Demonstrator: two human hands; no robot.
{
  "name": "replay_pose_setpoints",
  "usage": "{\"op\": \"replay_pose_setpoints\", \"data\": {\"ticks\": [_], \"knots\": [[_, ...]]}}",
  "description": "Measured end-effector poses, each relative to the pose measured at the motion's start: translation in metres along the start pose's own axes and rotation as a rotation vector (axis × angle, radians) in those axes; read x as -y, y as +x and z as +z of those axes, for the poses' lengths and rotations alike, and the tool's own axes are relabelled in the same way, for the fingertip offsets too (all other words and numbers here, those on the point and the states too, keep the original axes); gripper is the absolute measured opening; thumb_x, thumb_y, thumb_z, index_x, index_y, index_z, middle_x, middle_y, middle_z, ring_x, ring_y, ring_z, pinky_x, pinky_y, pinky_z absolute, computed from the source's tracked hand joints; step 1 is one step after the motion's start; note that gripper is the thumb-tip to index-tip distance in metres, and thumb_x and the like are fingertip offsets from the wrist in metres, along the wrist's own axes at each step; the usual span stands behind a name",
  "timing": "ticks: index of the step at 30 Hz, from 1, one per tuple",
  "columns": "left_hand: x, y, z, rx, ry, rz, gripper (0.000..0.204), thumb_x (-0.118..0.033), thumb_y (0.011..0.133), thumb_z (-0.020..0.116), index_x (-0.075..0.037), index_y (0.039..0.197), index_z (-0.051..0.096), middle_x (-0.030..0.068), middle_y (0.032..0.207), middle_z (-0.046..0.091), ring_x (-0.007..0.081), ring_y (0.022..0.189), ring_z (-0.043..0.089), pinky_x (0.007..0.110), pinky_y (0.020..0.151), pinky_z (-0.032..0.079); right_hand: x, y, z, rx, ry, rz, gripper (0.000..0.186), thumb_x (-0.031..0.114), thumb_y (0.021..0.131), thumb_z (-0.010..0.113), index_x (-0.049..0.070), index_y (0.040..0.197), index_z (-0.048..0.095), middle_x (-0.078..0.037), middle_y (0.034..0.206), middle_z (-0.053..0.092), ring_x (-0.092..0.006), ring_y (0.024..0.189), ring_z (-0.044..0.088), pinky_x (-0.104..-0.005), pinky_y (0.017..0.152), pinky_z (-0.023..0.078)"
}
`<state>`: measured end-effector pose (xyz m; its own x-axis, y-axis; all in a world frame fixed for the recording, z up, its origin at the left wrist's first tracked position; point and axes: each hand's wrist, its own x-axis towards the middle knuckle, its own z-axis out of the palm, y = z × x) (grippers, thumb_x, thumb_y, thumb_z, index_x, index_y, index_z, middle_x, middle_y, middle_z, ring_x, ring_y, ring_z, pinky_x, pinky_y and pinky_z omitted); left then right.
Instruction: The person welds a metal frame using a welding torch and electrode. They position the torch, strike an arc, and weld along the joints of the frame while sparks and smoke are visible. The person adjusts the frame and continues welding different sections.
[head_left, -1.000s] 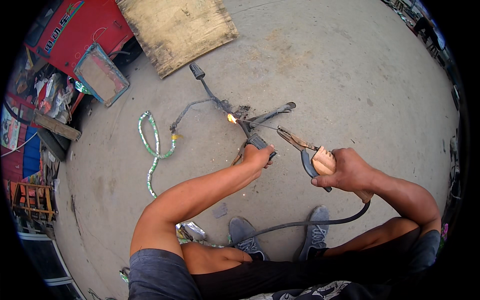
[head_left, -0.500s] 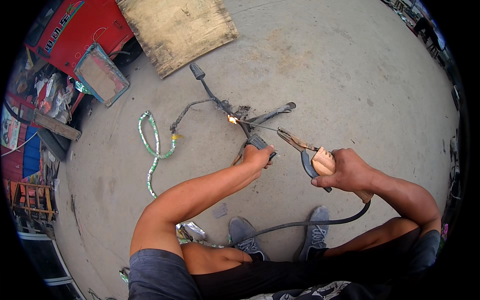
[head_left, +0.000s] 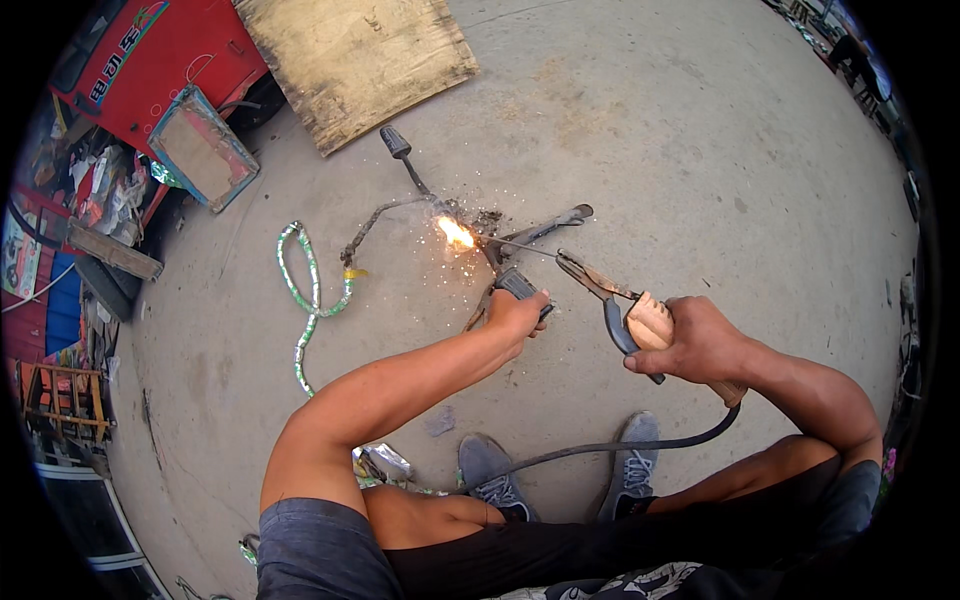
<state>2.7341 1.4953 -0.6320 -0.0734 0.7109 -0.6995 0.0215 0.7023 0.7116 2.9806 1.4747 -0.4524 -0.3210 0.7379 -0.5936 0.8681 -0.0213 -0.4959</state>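
Note:
My right hand (head_left: 692,338) is closed around the handle of a welding electrode holder (head_left: 608,300), whose jaws clamp a thin welding rod (head_left: 518,245). At the rod's tip a bright arc (head_left: 455,234) throws sparks onto a dark metal footrest bar (head_left: 420,183), which looks like a motorcycle part. One rubber footpeg (head_left: 395,142) sits at the bar's far end. My left hand (head_left: 515,315) grips the near rubber footpeg (head_left: 516,285). A stand leg (head_left: 555,226) sticks out to the right. The glare hides the spot being welded.
A foil-wrapped cable (head_left: 313,290) loops on the concrete at left, joined to a dark lead (head_left: 365,225) reaching the bar. The holder's black cable (head_left: 620,448) crosses my shoes (head_left: 490,465). A wooden board (head_left: 360,65), a red vehicle (head_left: 165,80) and a framed panel (head_left: 203,150) stand beyond.
The small glow at the rod's tip has grown into a large bright flare with sparks flying around it. Both hands stay almost in place.

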Motion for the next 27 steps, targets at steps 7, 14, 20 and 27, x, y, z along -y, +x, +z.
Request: {"op": "replay_pose_setpoints", "data": {"ticks": [7,14,20,27], "knots": [[0.000,-0.002,-0.001,-0.012,-0.006,-0.007,0.023,-0.019,0.091,0.070,-0.001,0.084,0.057,0.0084,0.073,0.063,0.0189,0.055,0.062,0.032,0.046,0.045,0.004,-0.001,-0.004,-0.032,0.087,-0.001,0.062,0.050,0.073,0.081,-0.008,0.088,0.066,-0.016,0.071,0.067,-0.0255,0.064,0.067,-0.0361,0.061,0.054],[-0.001,-0.004,-0.002,-0.012,-0.003,-0.018,0.023,-0.020,0.092,0.069,-0.002,0.084,0.056,0.0086,0.075,0.063,0.0183,0.058,0.062,0.032,0.047,0.046,-0.003,0.000,-0.001,-0.050,0.070,0.007,0.058,0.048,0.074,0.081,-0.007,0.088,0.066,-0.015,0.071,0.067,-0.0239,0.064,0.067,-0.0356,0.060,0.053],[0.000,-0.006,-0.001,-0.006,0.013,-0.013,0.024,-0.020,0.093,0.068,-0.001,0.084,0.057,0.0088,0.074,0.063,0.0181,0.059,0.062,0.032,0.049,0.046,-0.018,0.004,0.002,-0.139,0.215,-0.024,0.057,0.047,0.076,0.082,-0.006,0.087,0.066,-0.014,0.071,0.067,-0.0219,0.063,0.066,-0.0357,0.059,0.053],[0.000,-0.007,-0.002,-0.004,0.015,-0.020,0.024,-0.020,0.093,0.068,-0.001,0.084,0.058,0.0091,0.073,0.063,0.0183,0.060,0.062,0.032,0.051,0.047,-0.018,0.004,0.000,-0.115,0.235,0.027,0.044,0.037,0.080,0.081,-0.001,0.089,0.062,-0.007,0.071,0.064,-0.0126,0.058,0.061,-0.0293,0.052,0.052]]}}
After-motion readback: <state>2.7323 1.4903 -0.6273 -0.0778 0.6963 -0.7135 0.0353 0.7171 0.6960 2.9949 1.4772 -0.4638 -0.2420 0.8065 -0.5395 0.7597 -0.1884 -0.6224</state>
